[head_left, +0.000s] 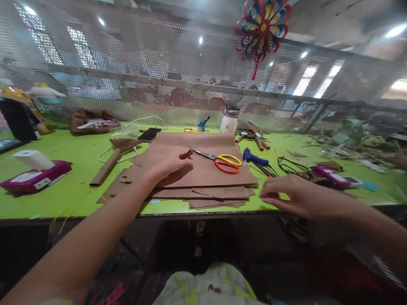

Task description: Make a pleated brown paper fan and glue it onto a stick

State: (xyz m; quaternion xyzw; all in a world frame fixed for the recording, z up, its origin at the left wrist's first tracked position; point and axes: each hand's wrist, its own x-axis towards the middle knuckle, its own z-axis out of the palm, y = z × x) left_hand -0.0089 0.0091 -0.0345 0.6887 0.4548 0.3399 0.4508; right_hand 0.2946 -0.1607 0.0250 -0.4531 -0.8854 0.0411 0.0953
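My left hand is pinched around a small folded piece of brown paper, above a stack of brown paper sheets. Just right of it, scissors with one yellow and one red handle lie on the top sheet, blades pointing left. My right hand hovers by the table's front edge, right of the stack. Its fingers are loosely curved, with a gap to the thumb and nothing visible between them. Beyond that hand lies a blue glue gun.
A pleated brown paper fan shape with a rolled handle lies left of the stack. Purple power strips sit on both sides. Behind are a phone, a bottle and a mesh partition. A black cable runs at right.
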